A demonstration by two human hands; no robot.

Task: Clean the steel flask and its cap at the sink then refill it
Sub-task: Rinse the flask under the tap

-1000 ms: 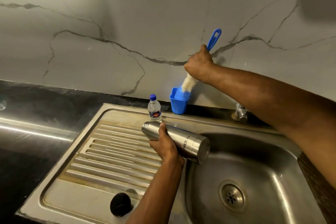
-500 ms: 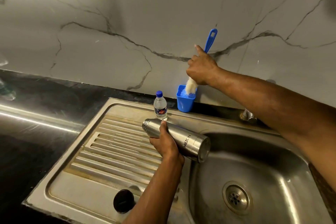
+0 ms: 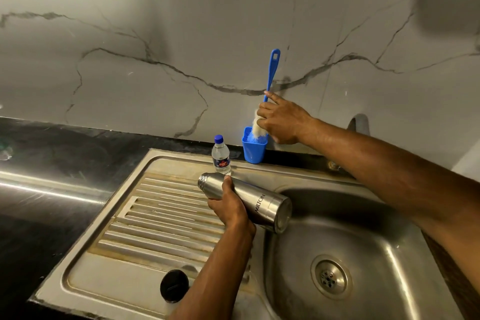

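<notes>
Left hand (image 3: 230,209) grips the flask (image 3: 249,201) sideways; right hand (image 3: 281,122), outstretched, holds the brush (image 3: 271,71).

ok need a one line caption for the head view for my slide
Left hand holds the steel flask sideways over the sink while the right hand grips the brush in its blue cup.

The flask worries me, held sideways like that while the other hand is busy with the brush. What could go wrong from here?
1. The left hand alone holds the steel flask tilted, over the sink edge; a wet grip might slip and drop it into the basin.
2. The right hand works the brush in the small blue cup; it could tip.
3. The water bottle stands close behind the flask's mouth and might get knocked.
</notes>
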